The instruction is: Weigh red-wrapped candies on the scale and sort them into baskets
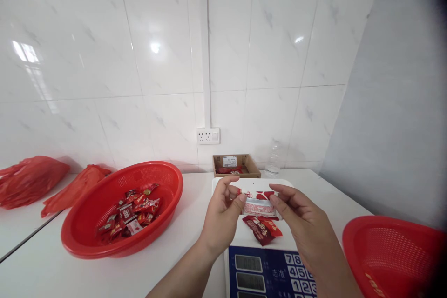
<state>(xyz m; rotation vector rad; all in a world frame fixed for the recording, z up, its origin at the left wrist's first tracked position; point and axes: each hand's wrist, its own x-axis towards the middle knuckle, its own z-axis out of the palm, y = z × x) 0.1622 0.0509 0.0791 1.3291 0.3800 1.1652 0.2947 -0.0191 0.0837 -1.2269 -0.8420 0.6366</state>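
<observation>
Both hands hold a small clear zip bag with red print (258, 201) above a white digital scale (223, 185). My left hand (223, 216) pinches the bag's left end and my right hand (300, 223) pinches its right end. The bag's top strip is stretched between the fingers. Two dark red wrapped candies (262, 229) lie on the scale's platform just below the bag. The scale's blue panel with displays and number keys (268, 272) faces me at the bottom.
A red basket (87, 223) with several red-wrapped candies (131, 214) stands at left. Another red basket (394, 251) sits at lower right. Red plastic bags (31, 179) lie at far left. A cardboard box (235, 165) and a clear bottle (274, 160) stand by the tiled wall.
</observation>
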